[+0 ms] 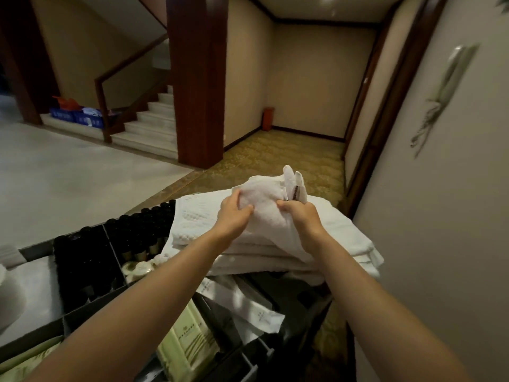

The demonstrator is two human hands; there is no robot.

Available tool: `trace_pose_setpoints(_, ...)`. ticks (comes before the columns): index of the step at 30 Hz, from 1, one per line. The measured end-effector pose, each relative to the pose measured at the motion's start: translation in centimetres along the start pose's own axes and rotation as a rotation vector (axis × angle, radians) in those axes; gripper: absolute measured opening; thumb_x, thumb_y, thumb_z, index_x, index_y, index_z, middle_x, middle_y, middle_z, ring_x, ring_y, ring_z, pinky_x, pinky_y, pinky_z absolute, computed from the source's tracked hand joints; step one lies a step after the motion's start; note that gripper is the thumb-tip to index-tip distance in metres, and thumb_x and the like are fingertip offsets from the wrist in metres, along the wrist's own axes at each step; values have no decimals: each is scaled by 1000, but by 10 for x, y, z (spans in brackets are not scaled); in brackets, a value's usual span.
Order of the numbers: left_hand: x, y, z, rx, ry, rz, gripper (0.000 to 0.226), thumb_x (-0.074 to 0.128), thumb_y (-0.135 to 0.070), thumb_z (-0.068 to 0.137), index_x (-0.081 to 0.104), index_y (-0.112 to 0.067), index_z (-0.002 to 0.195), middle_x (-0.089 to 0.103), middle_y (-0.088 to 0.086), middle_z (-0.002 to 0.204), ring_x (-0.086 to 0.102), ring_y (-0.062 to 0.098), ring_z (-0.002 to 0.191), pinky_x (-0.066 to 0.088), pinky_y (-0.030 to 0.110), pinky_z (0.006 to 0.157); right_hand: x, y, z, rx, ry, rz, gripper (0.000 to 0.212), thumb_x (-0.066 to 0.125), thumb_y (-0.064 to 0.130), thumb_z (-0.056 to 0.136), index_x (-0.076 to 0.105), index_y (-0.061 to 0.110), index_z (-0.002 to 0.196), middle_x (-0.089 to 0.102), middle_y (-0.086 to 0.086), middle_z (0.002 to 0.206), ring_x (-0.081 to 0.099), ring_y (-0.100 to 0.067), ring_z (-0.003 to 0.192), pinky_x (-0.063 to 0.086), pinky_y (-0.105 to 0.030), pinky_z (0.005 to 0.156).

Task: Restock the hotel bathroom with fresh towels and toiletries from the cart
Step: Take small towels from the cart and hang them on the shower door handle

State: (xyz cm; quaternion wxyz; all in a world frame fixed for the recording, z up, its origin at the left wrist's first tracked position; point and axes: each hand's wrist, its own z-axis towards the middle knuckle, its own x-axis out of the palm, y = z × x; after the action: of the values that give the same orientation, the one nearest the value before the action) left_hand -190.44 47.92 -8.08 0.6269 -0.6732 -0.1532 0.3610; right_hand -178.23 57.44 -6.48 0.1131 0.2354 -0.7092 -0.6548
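Both the left hand (pixel 234 213) and the right hand (pixel 300 216) are pinching a small crumpled white cloth towel (pixel 264 199), which sits right between them on top of the stack of folded white towels (pixel 344 238) on the cart (pixel 82 260).

The stack of towels (pixel 275 244) hides the cart's top beneath it. Left of that stack, the dark bottles (pixel 91 260) show only caps, labels unreadable. Nearer than the stack, print on the green packets (pixel 187 351) is too blurred to read, and the frame's lower edge cuts them off.
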Motion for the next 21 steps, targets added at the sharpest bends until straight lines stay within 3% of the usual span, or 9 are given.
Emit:
trace_pose_setpoints(2, 6, -8, -19, -57, 63, -36, 61, 53, -34, 93, 28, -29, 148, 37, -1, 140, 46, 26, 124, 46, 42, 102, -17, 1, -29, 7, -71, 19, 36, 66, 20, 86, 64, 3, 118, 69, -10, 103, 63, -26, 99, 52, -42, 95)
trace_pose_setpoints(4, 16, -11, -38, -113, 154, -160, 67, 60, -45, 87, 28, -25, 143, 44, 7, 137, 52, 29, 117, 51, 50, 97, -37, -1, -62, 8, -147, 42, 34, 66, 21, 87, 64, 6, 117, 69, -9, 103, 63, -26, 100, 53, -41, 93)
trace_pose_setpoints(7, 35, -17, -78, -118, 240, -220, 79, 67, -53, 81, 34, -13, 142, 50, 10, 133, 54, 29, 114, 51, 49, 95, -66, -6, -116, 21, -246, 74, 43, 70, 31, 80, 66, 10, 118, 71, -8, 106, 66, -28, 100, 54, -45, 93)
trace_pose_setpoints(13, 70, -26, -164, -71, 322, -271, 62, 62, -48, 89, 50, -7, 134, 55, 6, 126, 53, 23, 109, 48, 38, 87, -106, -20, -221, 57, -402, 160, 42, 73, 26, 65, 74, 6, 101, 76, -11, 91, 73, -30, 86, 60, -45, 83)
trace_pose_setpoints(16, 81, -21, -203, -80, 413, -291, 65, 67, -53, 82, 59, -6, 127, 64, 8, 123, 61, 24, 108, 52, 38, 89, -121, -34, -269, 90, -468, 191, 26, 73, 19, 74, 75, 5, 96, 76, -11, 88, 74, -29, 84, 60, -44, 83)
trace_pose_setpoints(21, 99, -22, -261, -69, 451, -299, 40, 66, -43, 87, 63, -12, 112, 66, 4, 103, 61, 19, 94, 49, 33, 81, -130, -61, -339, 133, -531, 287, 27, 70, 21, 77, 74, 6, 100, 77, -11, 90, 74, -30, 86, 59, -45, 85)
